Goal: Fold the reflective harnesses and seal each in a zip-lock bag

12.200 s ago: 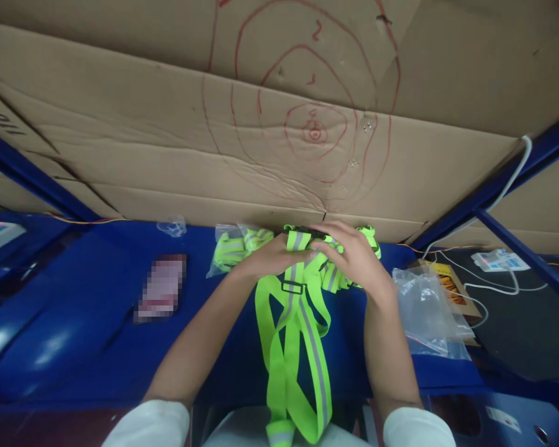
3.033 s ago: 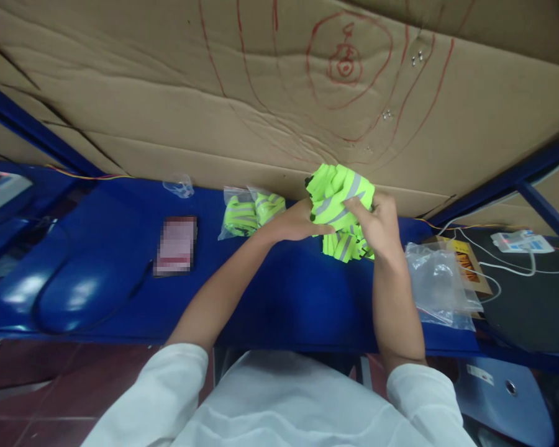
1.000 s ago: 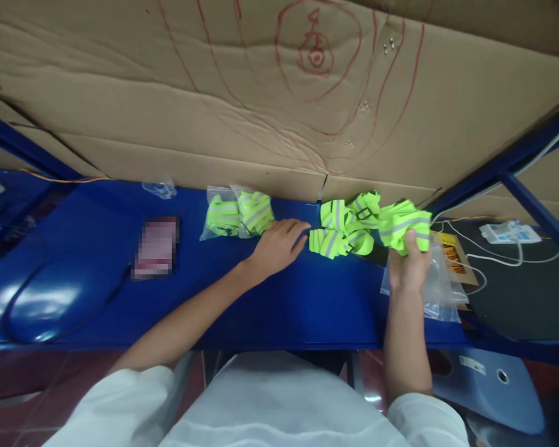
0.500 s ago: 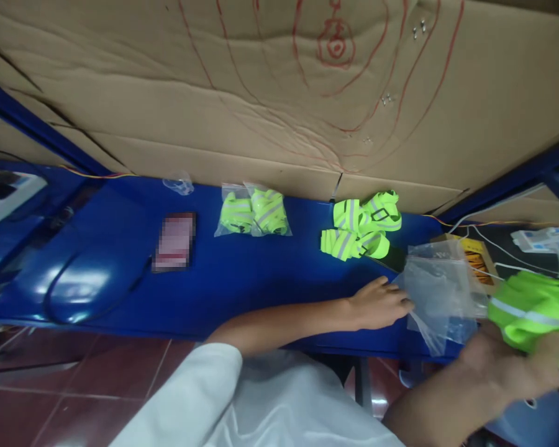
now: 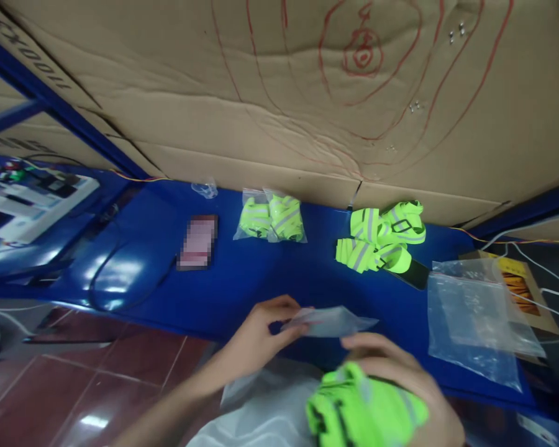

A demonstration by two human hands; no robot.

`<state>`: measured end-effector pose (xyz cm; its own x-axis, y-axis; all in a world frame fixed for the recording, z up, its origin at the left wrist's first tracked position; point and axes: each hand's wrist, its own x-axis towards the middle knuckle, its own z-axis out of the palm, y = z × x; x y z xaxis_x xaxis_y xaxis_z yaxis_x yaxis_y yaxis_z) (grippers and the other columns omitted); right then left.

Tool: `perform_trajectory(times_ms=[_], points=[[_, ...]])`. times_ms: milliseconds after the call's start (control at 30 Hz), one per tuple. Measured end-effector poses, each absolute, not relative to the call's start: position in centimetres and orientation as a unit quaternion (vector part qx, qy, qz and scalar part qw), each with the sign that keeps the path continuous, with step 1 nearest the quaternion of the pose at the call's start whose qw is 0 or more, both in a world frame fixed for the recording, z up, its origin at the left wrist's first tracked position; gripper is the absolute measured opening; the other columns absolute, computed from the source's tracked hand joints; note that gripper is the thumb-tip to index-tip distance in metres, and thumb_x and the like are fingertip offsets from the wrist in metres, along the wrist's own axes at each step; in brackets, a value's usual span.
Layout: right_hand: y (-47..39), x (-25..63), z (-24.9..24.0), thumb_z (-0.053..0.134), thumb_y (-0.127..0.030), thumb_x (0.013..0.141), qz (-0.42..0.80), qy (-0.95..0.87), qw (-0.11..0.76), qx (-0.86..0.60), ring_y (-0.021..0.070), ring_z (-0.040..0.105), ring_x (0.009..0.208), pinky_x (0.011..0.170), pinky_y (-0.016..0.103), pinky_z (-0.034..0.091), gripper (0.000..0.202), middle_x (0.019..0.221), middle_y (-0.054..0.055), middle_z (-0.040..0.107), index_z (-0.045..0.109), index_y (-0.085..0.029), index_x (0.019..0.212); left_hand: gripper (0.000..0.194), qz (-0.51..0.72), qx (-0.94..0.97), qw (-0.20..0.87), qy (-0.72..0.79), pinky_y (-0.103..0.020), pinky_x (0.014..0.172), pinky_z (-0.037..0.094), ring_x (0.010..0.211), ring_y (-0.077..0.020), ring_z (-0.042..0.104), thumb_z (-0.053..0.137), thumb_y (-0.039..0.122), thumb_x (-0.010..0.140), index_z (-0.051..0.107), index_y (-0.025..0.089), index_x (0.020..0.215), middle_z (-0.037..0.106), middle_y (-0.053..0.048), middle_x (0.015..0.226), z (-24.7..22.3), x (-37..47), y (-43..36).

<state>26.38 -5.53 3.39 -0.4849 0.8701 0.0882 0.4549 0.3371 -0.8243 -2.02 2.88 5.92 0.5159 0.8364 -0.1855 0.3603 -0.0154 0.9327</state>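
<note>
My left hand pinches one edge of a clear zip bag above the front of the blue table. A bundled neon-yellow reflective strap with grey stripes sits in my right hand, close to my body. That hand's fingertips are near the bag's right side; whether they touch it I cannot tell. Loose folded reflective straps with black buckles lie towards the back, partly over a dark phone. Left of them are two bagged straps.
More clear bags lie at the right edge, beside a cardboard box and white cables. A pixelated phone-like object rests left on the blue table. A power strip is farther left. Cardboard walls the back.
My left hand has lifted a clear bag from the pile at the right and moved left with it. My right hand has brought the strap bundle in from the far right.
</note>
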Motion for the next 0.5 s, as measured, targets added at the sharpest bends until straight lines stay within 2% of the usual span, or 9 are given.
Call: perform_trajectory(times_ms=[33,67,167,267,367,500], points=[[-4.5,25.5,4.0,0.076,-0.050,0.060,0.451,-0.783,0.243,-0.353,0.0364,0.074,0.107,0.078,0.045,0.065,0.093,0.154,-0.010,0.053,0.039,-0.071,0.143,0.020,0.223,0.679,0.535,0.450,-0.031,0.086,0.052,0.094,-0.0191,0.068,0.063,0.038,0.098,0.081,0.029,0.099,0.071,-0.003,0.101,6.5,-2.7,2.4],[-3.4,24.7,4.7,0.074,-0.045,0.072,0.480,-0.783,0.203,-0.340,0.0332,0.068,0.123,0.097,0.044,0.061,0.088,0.164,-0.009,0.040,0.038,-0.063,0.149,0.023,0.221,0.685,0.533,0.445,-0.032,0.089,0.053,0.098,-0.0196,0.067,0.059,0.036,0.100,0.081,0.031,0.102,0.071,-0.003,0.106,7.1,-3.3,1.8],[-0.8,23.2,6.3,0.068,-0.039,0.089,0.458,-0.823,0.139,-0.306,0.0277,0.045,0.148,0.117,0.037,0.047,0.079,0.171,0.001,0.025,0.034,-0.042,0.160,0.031,0.209,0.710,0.527,0.418,-0.032,0.088,0.056,0.100,-0.0190,0.066,0.049,0.030,0.104,0.075,0.040,0.118,0.069,-0.002,0.112,8.4,-4.1,0.7],[-0.1,22.8,7.0,0.067,-0.029,0.091,0.382,-0.867,0.115,-0.299,0.0250,0.038,0.153,0.122,0.034,0.042,0.080,0.172,0.004,0.024,0.031,-0.034,0.162,0.039,0.310,0.724,0.390,0.478,-0.030,0.080,0.058,0.094,-0.0181,0.067,0.052,0.024,0.102,0.068,0.044,0.131,0.068,-0.002,0.106,8.4,-4.2,0.2],[-0.5,22.5,7.4,0.064,-0.014,0.087,0.299,-0.908,0.101,-0.275,0.0283,0.043,0.149,0.121,0.040,0.043,0.083,0.171,0.007,0.025,0.031,-0.028,0.163,0.042,0.378,0.751,0.248,0.482,-0.025,0.078,0.058,0.088,-0.0142,0.068,0.060,0.015,0.098,0.066,0.035,0.134,0.067,-0.002,0.102,7.8,-4.1,0.2],[-1.0,21.9,7.7,0.055,-0.002,0.083,0.224,-0.938,0.058,-0.257,0.0324,0.056,0.136,0.109,0.047,0.054,0.083,0.171,0.010,0.024,0.035,-0.024,0.161,0.040,0.327,0.792,0.288,0.429,-0.015,0.070,0.054,0.077,-0.0075,0.066,0.061,0.015,0.099,0.063,0.024,0.138,0.068,-0.001,0.093,7.8,-3.9,0.7]])
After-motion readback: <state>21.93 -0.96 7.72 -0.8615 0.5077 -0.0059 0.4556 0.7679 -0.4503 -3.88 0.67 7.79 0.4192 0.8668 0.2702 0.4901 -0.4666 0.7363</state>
